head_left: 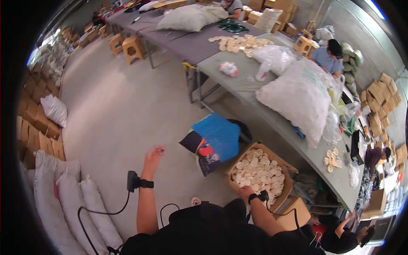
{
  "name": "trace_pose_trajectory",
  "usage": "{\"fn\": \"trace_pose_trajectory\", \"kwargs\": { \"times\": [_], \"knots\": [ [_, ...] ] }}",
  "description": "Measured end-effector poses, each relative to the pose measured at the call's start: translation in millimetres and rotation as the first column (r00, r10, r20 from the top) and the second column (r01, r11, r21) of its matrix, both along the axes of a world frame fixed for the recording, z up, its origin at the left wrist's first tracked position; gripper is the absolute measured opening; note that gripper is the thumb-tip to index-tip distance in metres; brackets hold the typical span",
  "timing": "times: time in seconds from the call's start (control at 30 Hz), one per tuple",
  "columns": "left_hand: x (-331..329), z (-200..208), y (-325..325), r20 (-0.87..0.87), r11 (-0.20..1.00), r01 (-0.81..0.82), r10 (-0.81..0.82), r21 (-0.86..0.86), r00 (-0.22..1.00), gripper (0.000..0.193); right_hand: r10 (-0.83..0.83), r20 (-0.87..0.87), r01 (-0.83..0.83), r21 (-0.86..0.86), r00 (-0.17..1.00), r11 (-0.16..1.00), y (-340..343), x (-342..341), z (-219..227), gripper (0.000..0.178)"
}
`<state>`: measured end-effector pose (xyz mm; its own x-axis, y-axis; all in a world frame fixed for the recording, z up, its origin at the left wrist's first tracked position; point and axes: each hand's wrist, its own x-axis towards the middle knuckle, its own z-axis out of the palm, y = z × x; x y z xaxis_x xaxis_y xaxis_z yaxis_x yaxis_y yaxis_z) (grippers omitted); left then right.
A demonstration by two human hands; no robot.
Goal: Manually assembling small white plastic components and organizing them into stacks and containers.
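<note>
Plainly, we stand over a concrete floor, our two bare hands apart; clock directions run from the middle of the view. Our left hand is at eight o'clock, held over the floor, its fingers seemingly part-bent; we cannot tell how far open they are or whether anything small sits in them. Nearest to it is a blue bag with a dark, red-printed side, just past the middle toward four o'clock, well apart from the fingers.

Our right hand is at five o'clock, by the near left edge of an open cardboard box. Its fingers look folded, but we cannot tell whether they touch the box or grip anything. Pale round discs lie heaped in that box at four o'clock, just beside the blue bag.

Toward two o'clock, a big white sack lies on a grey table; more pale sacks stand at eight o'clock, beyond our left hand.
</note>
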<state>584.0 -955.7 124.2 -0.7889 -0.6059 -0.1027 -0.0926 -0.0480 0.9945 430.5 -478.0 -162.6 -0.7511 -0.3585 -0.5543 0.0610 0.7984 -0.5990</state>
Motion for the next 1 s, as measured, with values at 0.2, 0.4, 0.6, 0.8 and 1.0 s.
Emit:
{"fn": "trace_pose_trajectory", "kwargs": {
  "times": [0.2,0.4,0.6,0.8,1.0],
  "knots": [
    [71,29,-119,0.158,0.925,-0.377,0.380,-0.050,0.911,0.023,0.265,-0.059,-0.263,0.036,0.962,0.964,-159,-49,61,0.022],
    [-46,-32,-200,0.071,0.989,-0.144,0.140,0.044,0.988,0.022,-0.224,-0.312,0.097,-0.377,0.923,0.921,-247,-145,51,0.024],
    [-96,-60,-336,0.342,0.939,-0.285,0.207,0.193,0.916,0.024,-0.662,-0.095,0.509,-0.562,0.743,0.652,-371,-237,49,0.019],
    [-140,-10,-536,0.354,0.926,-0.377,0.351,0.006,0.867,0.029,-0.859,-0.125,0.508,-0.760,0.497,0.405,-481,-401,169,0.025],
    [-290,56,-684,0.266,0.904,-0.389,0.424,-0.176,0.866,0.034,-0.866,-0.244,0.459,-0.768,0.436,0.447,-559,-549,251,0.034]
  ]
}}
